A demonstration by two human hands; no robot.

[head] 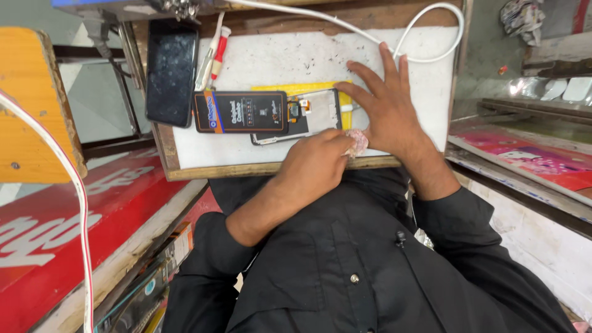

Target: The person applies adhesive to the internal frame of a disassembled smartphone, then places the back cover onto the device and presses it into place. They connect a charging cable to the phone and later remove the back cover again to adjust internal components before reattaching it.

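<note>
Phone [308, 120] with its back off lies near the front edge of the white worktop [277, 61], sitting on a yellow sheet [271, 88]; a black battery [243, 111] with an orange band covers its left part, some small parts showing just right of it; right hand [385, 108] is spread flat, fingers open, resting on the phone's right end and gripping nothing; left hand [317, 163] is curled into a loose fist at the phone's lower edge, pinching a small pinkish wad [357, 143] against the worktop; can't tell what the wad is made of; a second, dark phone [172, 71] lies screen up at the worktop's left edge, well apart from both hands; a red-handled screwdriver [220, 52] and a white tool sit just beside it; a white cable [431, 37] loops across the back right corner, passing under the right fingertips; black sleeves on both arms.
</note>
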